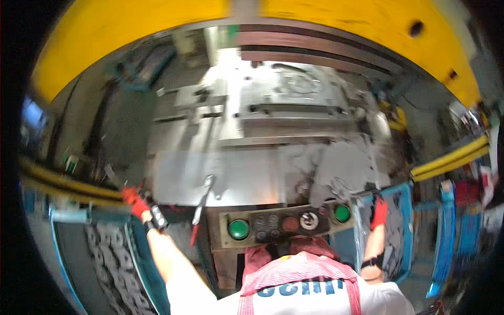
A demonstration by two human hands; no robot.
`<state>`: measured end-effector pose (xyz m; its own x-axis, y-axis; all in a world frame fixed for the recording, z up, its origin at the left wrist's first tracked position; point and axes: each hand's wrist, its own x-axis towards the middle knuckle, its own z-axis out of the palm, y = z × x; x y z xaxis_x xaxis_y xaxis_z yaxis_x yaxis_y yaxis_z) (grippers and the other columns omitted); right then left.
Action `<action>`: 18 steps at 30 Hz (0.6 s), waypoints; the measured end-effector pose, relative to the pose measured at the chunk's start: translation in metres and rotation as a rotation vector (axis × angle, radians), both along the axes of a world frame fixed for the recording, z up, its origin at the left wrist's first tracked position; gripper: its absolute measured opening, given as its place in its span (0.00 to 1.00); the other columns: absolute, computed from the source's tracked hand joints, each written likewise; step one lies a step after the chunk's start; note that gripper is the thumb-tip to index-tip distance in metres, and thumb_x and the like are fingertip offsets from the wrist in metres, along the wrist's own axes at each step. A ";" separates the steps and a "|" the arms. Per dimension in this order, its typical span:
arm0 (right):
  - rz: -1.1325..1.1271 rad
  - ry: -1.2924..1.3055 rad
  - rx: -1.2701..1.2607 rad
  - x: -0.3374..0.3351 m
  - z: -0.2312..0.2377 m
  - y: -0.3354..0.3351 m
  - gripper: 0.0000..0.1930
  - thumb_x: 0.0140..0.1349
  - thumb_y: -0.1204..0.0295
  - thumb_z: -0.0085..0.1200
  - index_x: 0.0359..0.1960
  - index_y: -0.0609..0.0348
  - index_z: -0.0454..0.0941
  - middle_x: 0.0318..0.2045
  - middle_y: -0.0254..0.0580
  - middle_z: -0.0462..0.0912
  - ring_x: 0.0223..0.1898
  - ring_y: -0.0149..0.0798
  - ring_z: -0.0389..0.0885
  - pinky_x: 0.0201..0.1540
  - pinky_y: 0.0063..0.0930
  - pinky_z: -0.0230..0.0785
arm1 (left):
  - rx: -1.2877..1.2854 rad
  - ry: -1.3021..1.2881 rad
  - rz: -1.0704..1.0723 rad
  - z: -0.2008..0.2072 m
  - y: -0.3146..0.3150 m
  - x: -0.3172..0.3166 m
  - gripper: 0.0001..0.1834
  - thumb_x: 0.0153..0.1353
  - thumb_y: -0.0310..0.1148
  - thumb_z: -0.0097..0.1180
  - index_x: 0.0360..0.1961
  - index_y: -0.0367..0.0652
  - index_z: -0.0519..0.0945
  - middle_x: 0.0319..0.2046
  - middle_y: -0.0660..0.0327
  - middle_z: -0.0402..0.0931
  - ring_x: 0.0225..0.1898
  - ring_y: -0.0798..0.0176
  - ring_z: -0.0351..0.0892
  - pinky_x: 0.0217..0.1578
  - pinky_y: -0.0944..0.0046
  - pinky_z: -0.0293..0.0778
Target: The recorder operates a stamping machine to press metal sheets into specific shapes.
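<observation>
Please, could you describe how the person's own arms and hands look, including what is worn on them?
The left hand and the right hand both wear red gloves. A dark band circles the left wrist, and another dark band the right forearm. Short white sleeves leave both forearms uncovered. Blur hides finer glove details.

By the metal press bed (229,118), a die block (296,97) is carried at the rear. At the front, a smooth metal sheet (247,181), overlapped by a red-handled hand tool (201,205), is laid on the left; a grey irregular piece (344,163) is seen to its right.
</observation>
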<state>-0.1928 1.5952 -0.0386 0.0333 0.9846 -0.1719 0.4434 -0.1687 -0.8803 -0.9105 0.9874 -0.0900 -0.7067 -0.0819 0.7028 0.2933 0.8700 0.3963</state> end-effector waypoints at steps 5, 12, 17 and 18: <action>-0.049 -0.053 0.126 0.055 0.023 -0.026 0.16 0.59 0.66 0.46 0.44 0.64 0.71 0.40 0.45 0.76 0.42 0.37 0.72 0.47 0.26 0.61 | 0.849 -0.012 -0.062 0.119 0.127 0.081 0.18 0.54 0.29 0.54 0.47 0.38 0.70 0.43 0.58 0.73 0.41 0.61 0.71 0.43 0.62 0.67; -0.111 0.220 -0.033 0.081 -0.016 -0.035 0.23 0.58 0.56 0.44 0.55 0.47 0.63 0.51 0.33 0.70 0.53 0.35 0.65 0.49 0.40 0.55 | 0.872 -0.593 -1.029 0.261 0.142 0.174 0.21 0.56 0.30 0.47 0.52 0.41 0.65 0.41 0.61 0.68 0.36 0.68 0.67 0.33 0.67 0.70; -0.124 0.190 0.083 0.055 0.003 -0.021 0.16 0.60 0.63 0.45 0.42 0.64 0.72 0.35 0.37 0.75 0.34 0.29 0.69 0.39 0.21 0.61 | -0.108 -0.331 -1.164 0.268 0.263 0.236 0.22 0.45 0.19 0.55 0.45 0.39 0.71 0.40 0.56 0.73 0.42 0.60 0.73 0.44 0.64 0.68; -0.056 0.120 0.202 0.048 0.008 -0.020 0.16 0.60 0.63 0.45 0.41 0.64 0.72 0.32 0.35 0.75 0.31 0.27 0.68 0.35 0.20 0.61 | -0.058 -0.331 -1.223 0.272 0.293 0.248 0.22 0.45 0.22 0.57 0.45 0.39 0.71 0.39 0.53 0.74 0.41 0.56 0.74 0.43 0.62 0.70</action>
<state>-0.1447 1.5748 -0.0306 0.0803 0.9965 0.0228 0.3280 -0.0048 -0.9447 -0.6627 1.2807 0.1820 -0.4411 0.7711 0.4591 0.8095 0.1210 0.5745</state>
